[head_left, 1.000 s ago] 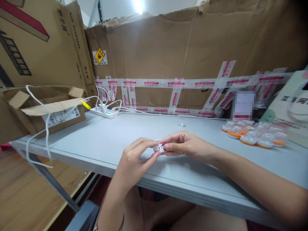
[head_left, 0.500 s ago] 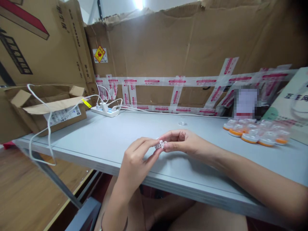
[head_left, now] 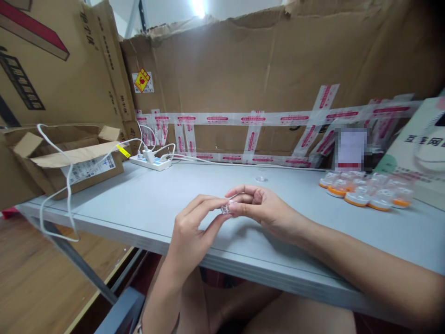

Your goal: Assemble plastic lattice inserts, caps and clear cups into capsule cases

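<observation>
A small white openwork piece (head_left: 225,208) is pinched between both hands above the front part of the grey table (head_left: 139,204). My left hand (head_left: 194,229) grips its left side between thumb and fingers. From the right, my right hand (head_left: 260,206) holds the same piece with thumb and fingertips, which cover part of it. Beyond the hands, a small clear round item (head_left: 261,178) lies on the table. Several clear-topped pieces with white and orange bases (head_left: 358,195) stand grouped at the right.
An open cardboard box (head_left: 93,174) sits at the left, with a white cable (head_left: 68,185) looping over the table edge. Behind it are a white power strip (head_left: 151,162) and a tall taped cardboard sheet (head_left: 222,69). A printed box (head_left: 424,153) leans at the right.
Both hands have shifted slightly left in view along with the white piece, which appears turned a little between the fingers. The whole scene has also moved slightly left.
</observation>
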The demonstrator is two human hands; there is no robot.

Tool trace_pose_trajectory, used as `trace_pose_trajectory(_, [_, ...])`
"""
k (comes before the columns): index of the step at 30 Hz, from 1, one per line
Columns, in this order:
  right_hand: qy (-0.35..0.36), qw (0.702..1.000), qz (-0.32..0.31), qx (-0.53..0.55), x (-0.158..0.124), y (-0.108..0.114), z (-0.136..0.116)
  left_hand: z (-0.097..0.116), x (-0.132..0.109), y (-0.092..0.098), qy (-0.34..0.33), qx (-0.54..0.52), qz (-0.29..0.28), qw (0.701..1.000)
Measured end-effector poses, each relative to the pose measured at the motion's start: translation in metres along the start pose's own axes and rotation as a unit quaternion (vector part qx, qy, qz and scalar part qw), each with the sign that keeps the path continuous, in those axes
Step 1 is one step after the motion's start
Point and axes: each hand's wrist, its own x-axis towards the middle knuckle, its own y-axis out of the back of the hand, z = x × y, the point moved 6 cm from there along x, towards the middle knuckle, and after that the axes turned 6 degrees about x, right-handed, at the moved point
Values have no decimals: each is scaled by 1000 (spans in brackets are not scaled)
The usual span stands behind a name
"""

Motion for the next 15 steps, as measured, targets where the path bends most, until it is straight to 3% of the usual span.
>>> trace_pose_trajectory(3, [47,993,50,-93,2,13,-9,-10,1,8,60,-22,36,997])
trace_pose_trajectory(6, [71,945,119,-298,3,29,-14,-22,-1,12,130,-60,46,989])
trace_pose_trajectory(8, [38,913,108,-392,5,32,-6,-27,-3,12,157,-73,44,984])
trace_pose_trajectory(10, [17,899,83,-429,8,30,3,-28,-4,11,163,-72,37,983])
trace_pose_trajectory(15, [60,882,51,-466,13,15,9,-28,-4,8,166,-76,19,983])
